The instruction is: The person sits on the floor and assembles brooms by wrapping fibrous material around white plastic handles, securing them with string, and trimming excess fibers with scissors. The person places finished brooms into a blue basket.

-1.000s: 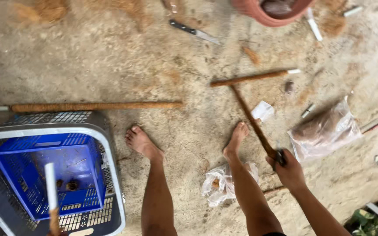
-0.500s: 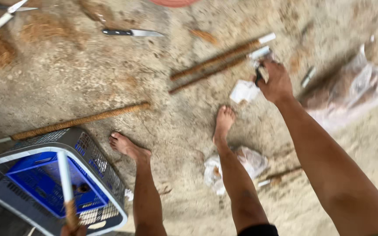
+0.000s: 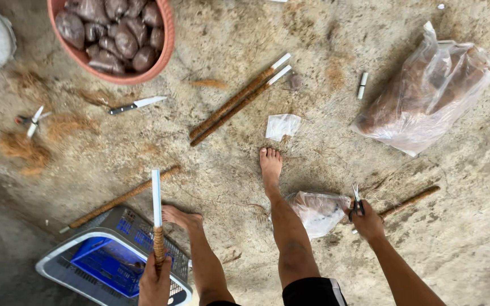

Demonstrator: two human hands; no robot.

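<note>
Scissors (image 3: pixel 357 199) beside clear plastic bag (image 3: pixel 317 211)

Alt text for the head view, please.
Seen from above, a barefoot person's left hand holds a fibre-wrapped white stick upright, while the right hand holds small scissors near a clear bag on the concrete floor.

Held upright in the left hand (image 3: pixel 155 281): a slim white pipe (image 3: pixel 156 205), lower part wrapped in brown fibre, upper part bare, rising in front of the blue and grey basket. Gripped in the right hand (image 3: pixel 366 221): small scissors (image 3: pixel 357 203), dark handles inside the fingers, blades slightly parted and pointing away from the body. Scissors just beside a crumpled clear bag on the concrete floor, close to a fibre-wrapped stick lying to the right.
</note>
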